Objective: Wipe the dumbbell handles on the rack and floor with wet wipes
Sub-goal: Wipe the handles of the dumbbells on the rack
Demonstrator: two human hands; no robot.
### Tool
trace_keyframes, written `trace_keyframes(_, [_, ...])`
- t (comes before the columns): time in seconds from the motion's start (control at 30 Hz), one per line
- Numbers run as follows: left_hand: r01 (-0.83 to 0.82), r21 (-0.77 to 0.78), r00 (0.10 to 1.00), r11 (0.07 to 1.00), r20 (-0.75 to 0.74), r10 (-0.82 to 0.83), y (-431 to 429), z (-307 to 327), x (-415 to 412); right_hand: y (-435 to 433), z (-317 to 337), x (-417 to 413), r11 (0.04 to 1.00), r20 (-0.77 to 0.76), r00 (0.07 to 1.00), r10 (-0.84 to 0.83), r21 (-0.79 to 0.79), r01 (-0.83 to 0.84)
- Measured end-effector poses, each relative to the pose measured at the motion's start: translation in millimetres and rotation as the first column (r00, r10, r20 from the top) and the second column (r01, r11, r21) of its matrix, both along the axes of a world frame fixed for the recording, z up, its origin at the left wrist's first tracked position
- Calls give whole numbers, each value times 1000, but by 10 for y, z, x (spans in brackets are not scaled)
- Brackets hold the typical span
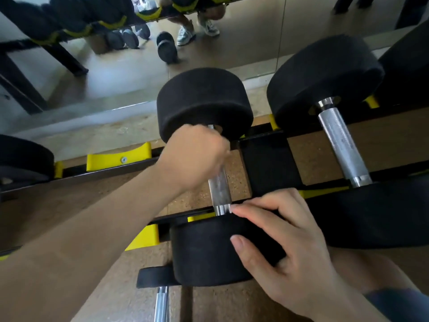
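- At the far left, a black rubber dumbbell head (23, 156) is cut off by the frame edge. Beside it a yellow plastic cradle (118, 156) sits on the black steel rack (269, 163).
- The left hand (195, 156) is fisted round the top of the knurled chrome handle (220, 191); what the fist encloses is hidden.
- The right hand (285, 252) rests, fingers relaxed, on the near black head (204, 252).
- To the right lies a second whole dumbbell (339, 145).

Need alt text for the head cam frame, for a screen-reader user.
A person's left hand grips the steel handle of a black dumbbell on a yellow-and-black rack, while the right hand rests on its near head. A second dumbbell sits on the rack to the right. No wipe is visible.
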State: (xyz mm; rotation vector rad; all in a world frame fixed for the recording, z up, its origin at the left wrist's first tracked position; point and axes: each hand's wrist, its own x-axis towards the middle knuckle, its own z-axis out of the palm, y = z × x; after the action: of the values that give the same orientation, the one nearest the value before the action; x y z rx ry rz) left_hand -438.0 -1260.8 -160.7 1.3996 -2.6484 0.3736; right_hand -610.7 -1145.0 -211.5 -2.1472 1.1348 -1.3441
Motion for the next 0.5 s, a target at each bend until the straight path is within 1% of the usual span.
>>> trace_keyframes(0.03, [-85, -80, 996, 993, 14, 87, -64, 34, -38, -4, -7, 1, 1000, 6, 1000, 2, -1, -2])
trace_keyframes(0.07, [-177, -126, 983, 976, 22, 181, -97, 55, -84, -10, -11, 0, 1000, 14, 1000, 7, 0, -7])
trace_keyframes(0.1, [-229, -119, 971, 966, 44, 236, -101, 45, -121, -27, -15, 0, 1000, 20, 1000, 13, 1, -13])
trace_keyframes(0.13, [-229, -57, 968, 972, 92, 234, -78, 53, -154, -39, -22, 2, 1000, 29, 999, 22, 8, -22])
trace_keyframes(0.17, [-184, 54, 975, 981, 138, 176, -38, 63, -180, -46, -35, 0, 999, 45, 998, 36, 23, -37])
trace_keyframes(0.2, [-123, 198, 980, 972, 179, 88, 17, 98, -210, -58, -41, -1, 998, 61, 997, 49, 37, -51])
trace_keyframes(0.23, [-57, 325, 979, 944, 205, -12, 74, 108, -235, -62, -51, -10, 996, 82, 995, 60, 59, -65])
trace_keyframes(0.27, [-14, 411, 968, 911, 235, -91, 120, 121, -264, -68, -56, -21, 993, 105, 992, 70, 84, -79])
trace_keyframes(0.3, [7, 445, 955, 896, 263, -138, 124, 129, -273, -68, -60, -29, 990, 128, 989, 75, 105, -89])
trace_keyframes(0.33, [8, 426, 946, 905, 289, -144, 82, 126, -269, -67, -61, -37, 988, 151, 986, 75, 123, -94])
trace_keyframes(0.37, [-6, 347, 941, 938, 319, -112, 21, 107, -253, -66, -60, -41, 987, 170, 983, 72, 131, -95])
trace_keyframes(0.4, [-24, 224, 943, 974, 328, -52, -33, 101, -238, -69, -62, -45, 987, 185, 980, 73, 131, -98])
trace_keyframes(0.43, [-53, 98, 958, 994, 287, 23, -79, 94, -212, -70, -67, -47, 986, 201, 977, 75, 131, -102])
trace_keyframes(0.47, [-88, 9, 974, 996, 211, 84, -116, 82, -190, -69, -74, -45, 985, 228, 971, 69, 136, -102])
trace_keyframes(0.5, [-121, -45, 983, 992, 135, 126, -116, 41, -168, -76, -83, -49, 984, 268, 962, 57, 150, -100])
